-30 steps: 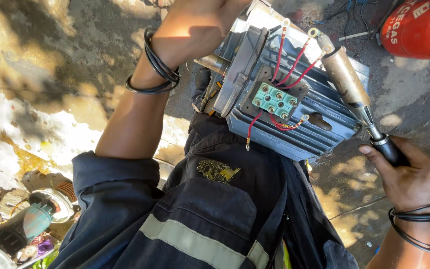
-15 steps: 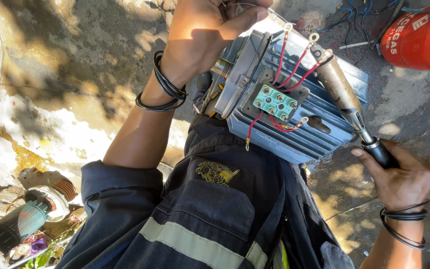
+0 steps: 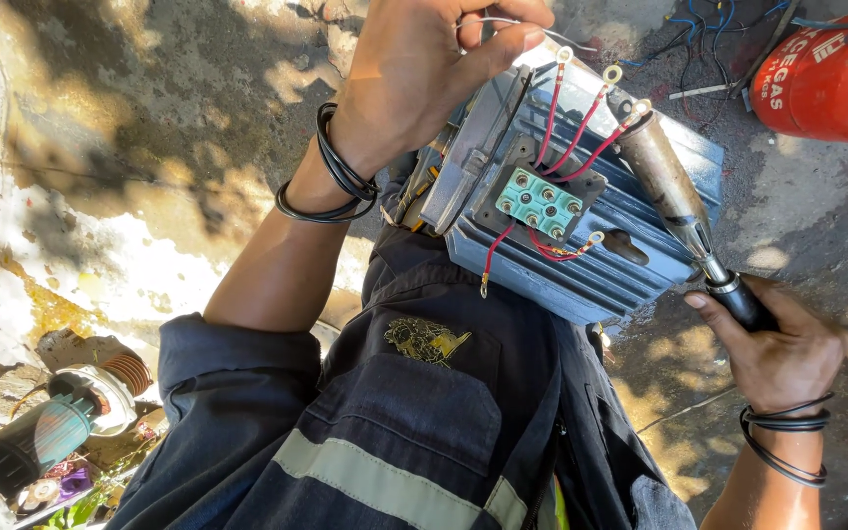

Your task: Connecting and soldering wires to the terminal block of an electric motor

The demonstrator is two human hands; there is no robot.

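Soldering iron [image 3: 667, 186], gripped in the right hand [image 3: 777, 344], touches red motor leads [image 3: 581, 123] while the left hand [image 3: 424, 69] pinches what seems solder wire [image 3: 503, 22].

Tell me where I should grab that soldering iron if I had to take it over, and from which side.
Judging by its shape, grip the soldering iron by its black handle, the end the right hand holds now. Come from the lower right, away from the motor: the bare metal barrel points up-left toward the red leads and may be hot, so keep your fingers off it.
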